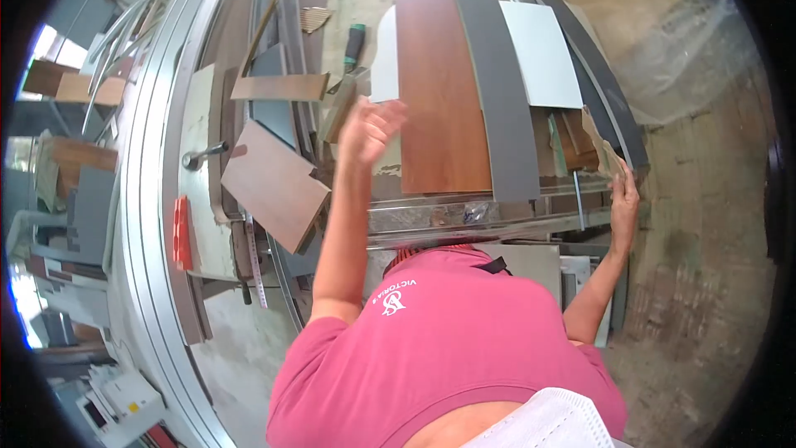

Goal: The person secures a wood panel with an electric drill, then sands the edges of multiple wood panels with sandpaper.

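Observation:
My left hand [375, 127] is raised beside the left edge of a reddish-brown wood panel [439, 91]; its fingers are blurred and curled, and what they hold, if anything, does not show. At the right, my right hand [623, 191] has its fingers closed on the lower end of a ragged brown cardboard piece [603, 141]. Between the hands lie a long dark grey panel [502, 99] and a white panel [543, 54]. Above my left hand is a tool with a green and black handle [355, 43].
Left of my left arm lie a tilted light brown board [276, 182], a narrow wood strip [280, 87], a black crank handle [203, 155] and a red part [182, 232]. Long metal rails [145, 199] run down the left. Plastic sheeting [680, 41] covers the upper right.

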`<move>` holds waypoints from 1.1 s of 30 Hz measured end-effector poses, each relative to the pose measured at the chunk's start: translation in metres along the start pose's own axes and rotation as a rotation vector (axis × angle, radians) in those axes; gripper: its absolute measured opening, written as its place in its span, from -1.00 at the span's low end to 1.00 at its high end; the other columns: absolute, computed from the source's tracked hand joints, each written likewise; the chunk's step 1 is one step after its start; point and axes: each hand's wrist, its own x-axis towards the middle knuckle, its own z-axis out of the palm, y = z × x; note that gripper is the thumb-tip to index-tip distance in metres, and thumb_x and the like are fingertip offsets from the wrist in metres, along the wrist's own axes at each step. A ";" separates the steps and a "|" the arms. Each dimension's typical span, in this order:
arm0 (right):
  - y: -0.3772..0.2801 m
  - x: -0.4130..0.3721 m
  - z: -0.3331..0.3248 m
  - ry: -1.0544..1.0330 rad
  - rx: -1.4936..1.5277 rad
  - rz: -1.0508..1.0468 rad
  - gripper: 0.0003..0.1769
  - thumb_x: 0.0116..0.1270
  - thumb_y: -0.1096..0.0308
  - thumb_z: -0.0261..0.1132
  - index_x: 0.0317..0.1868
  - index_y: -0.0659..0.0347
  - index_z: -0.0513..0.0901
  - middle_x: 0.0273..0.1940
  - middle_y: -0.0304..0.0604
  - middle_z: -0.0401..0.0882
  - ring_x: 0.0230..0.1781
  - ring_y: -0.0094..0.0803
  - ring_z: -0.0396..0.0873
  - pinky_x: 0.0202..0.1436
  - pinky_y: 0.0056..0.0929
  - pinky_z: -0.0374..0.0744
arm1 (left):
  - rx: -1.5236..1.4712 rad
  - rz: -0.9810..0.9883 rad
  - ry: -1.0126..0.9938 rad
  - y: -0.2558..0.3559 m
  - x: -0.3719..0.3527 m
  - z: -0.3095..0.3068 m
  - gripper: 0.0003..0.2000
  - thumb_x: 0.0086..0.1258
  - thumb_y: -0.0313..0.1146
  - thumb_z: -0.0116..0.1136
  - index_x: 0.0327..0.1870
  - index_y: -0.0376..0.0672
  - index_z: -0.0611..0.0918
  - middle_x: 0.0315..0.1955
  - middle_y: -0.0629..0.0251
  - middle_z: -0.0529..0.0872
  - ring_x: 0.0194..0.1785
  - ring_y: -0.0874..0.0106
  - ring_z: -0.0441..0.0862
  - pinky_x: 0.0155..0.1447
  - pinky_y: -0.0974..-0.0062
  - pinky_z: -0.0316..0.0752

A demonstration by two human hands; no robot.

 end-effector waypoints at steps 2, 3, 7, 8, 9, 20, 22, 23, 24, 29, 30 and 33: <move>-0.002 -0.008 -0.002 0.018 0.024 0.148 -0.64 0.44 0.27 0.00 0.19 0.13 0.44 -0.09 -0.26 0.55 -0.29 -0.51 0.36 -0.09 -0.53 0.39 | 0.163 -0.204 -0.163 -0.065 -0.040 0.045 -0.66 0.40 -0.20 -0.03 -0.11 -0.38 0.48 -0.07 -0.05 0.56 0.04 0.09 0.54 0.09 0.19 0.50; 0.002 -0.009 -0.003 0.024 -0.015 0.111 -0.64 0.44 0.26 0.00 0.19 0.10 0.44 -0.11 -0.27 0.55 -0.31 -0.50 0.36 -0.10 -0.51 0.41 | 0.271 -0.388 -0.116 -0.093 -0.064 0.066 -0.62 0.41 -0.13 -0.03 -0.11 -0.37 0.49 -0.07 -0.03 0.57 0.03 0.09 0.55 0.06 0.14 0.51; 0.006 -0.015 -0.010 0.072 -0.012 0.098 -0.62 0.44 0.20 0.01 0.20 0.10 0.43 -0.11 -0.29 0.56 -0.33 -0.48 0.38 -0.10 -0.49 0.43 | 0.140 -1.008 -0.072 -0.175 -0.087 0.046 -0.54 0.36 -0.03 0.03 0.04 -0.28 0.40 0.01 -0.03 0.52 0.08 0.07 0.51 0.13 0.04 0.43; 0.007 -0.017 -0.012 0.080 -0.010 0.106 -0.62 0.44 0.20 0.01 0.20 0.10 0.43 -0.11 -0.29 0.56 -0.33 -0.48 0.38 -0.10 -0.49 0.43 | 0.090 -1.034 0.012 -0.183 -0.085 0.047 -0.55 0.36 -0.04 0.04 0.05 -0.25 0.39 0.04 -0.02 0.49 0.11 0.06 0.49 0.15 0.04 0.42; 0.007 -0.020 -0.012 0.091 -0.011 0.164 -0.61 0.44 0.18 0.01 0.21 0.08 0.43 -0.14 -0.29 0.56 -0.34 -0.49 0.38 -0.12 -0.49 0.42 | 0.098 -1.041 0.014 -0.191 -0.079 0.045 -0.55 0.36 -0.04 0.04 0.05 -0.25 0.39 0.04 -0.02 0.49 0.11 0.06 0.49 0.15 0.04 0.42; 0.023 -0.030 -0.013 0.043 0.067 0.181 -0.60 0.44 0.14 0.03 0.22 0.03 0.44 -0.36 -0.32 0.47 -0.39 -0.57 0.32 -0.30 -0.52 0.37 | 0.217 -0.593 0.131 -0.190 -0.078 0.059 -0.76 0.37 -0.21 0.07 -0.09 -0.15 0.46 -0.15 0.16 0.57 -0.01 0.20 0.55 0.07 0.20 0.46; 0.019 -0.027 -0.012 0.021 0.099 0.185 -0.61 0.44 0.15 0.02 0.21 0.04 0.45 -0.32 -0.30 0.50 -0.34 -0.56 0.37 -0.24 -0.52 0.40 | 0.306 -0.512 0.100 -0.172 -0.091 0.062 -0.76 0.39 -0.19 0.03 -0.09 -0.15 0.46 -0.15 0.16 0.57 -0.02 0.22 0.56 0.08 0.21 0.46; 0.017 -0.025 -0.011 0.000 0.128 0.192 -0.62 0.45 0.17 0.01 0.20 0.06 0.46 -0.27 -0.28 0.53 -0.29 -0.55 0.41 -0.18 -0.51 0.42 | 0.394 -0.435 0.068 -0.161 -0.098 0.061 -0.75 0.41 -0.17 -0.01 -0.08 -0.15 0.45 -0.15 0.17 0.57 -0.04 0.24 0.57 0.09 0.22 0.45; 0.014 -0.023 -0.006 -0.009 0.132 0.187 -0.62 0.45 0.17 0.01 0.20 0.06 0.46 -0.27 -0.28 0.53 -0.29 -0.55 0.41 -0.18 -0.51 0.42 | 0.390 -0.427 0.074 -0.152 -0.104 0.058 -0.75 0.41 -0.17 -0.01 -0.08 -0.15 0.45 -0.15 0.17 0.57 -0.04 0.24 0.57 0.09 0.22 0.45; -0.041 -0.022 0.048 -0.059 -0.127 -0.516 -0.58 0.23 0.53 0.13 0.11 0.03 0.54 0.14 -0.16 0.48 0.23 -0.16 0.33 0.28 -0.25 0.32 | 0.386 -0.101 0.166 -0.121 -0.123 0.031 -0.69 0.43 -0.15 -0.08 0.00 -0.20 0.37 -0.13 0.10 0.53 -0.02 0.20 0.55 0.13 0.11 0.45; -0.046 -0.027 0.065 -0.091 -0.134 -0.708 -0.53 0.14 0.62 0.14 0.09 0.05 0.56 0.13 -0.15 0.48 0.23 -0.12 0.33 0.31 -0.19 0.28 | 0.296 -0.052 0.209 -0.119 -0.126 0.026 -0.67 0.43 -0.15 -0.09 0.03 -0.21 0.35 -0.15 0.10 0.53 -0.02 0.19 0.56 0.14 0.07 0.44; -0.073 -0.060 0.113 -0.369 -0.034 -0.967 -0.59 0.13 0.57 0.17 0.00 0.02 0.61 0.08 -0.22 0.54 0.28 -0.25 0.31 0.40 -0.14 0.15 | 0.319 0.017 0.227 -0.116 -0.137 0.013 -0.61 0.43 -0.09 -0.07 0.08 -0.19 0.32 -0.03 0.14 0.49 -0.17 0.30 0.62 0.00 0.21 0.56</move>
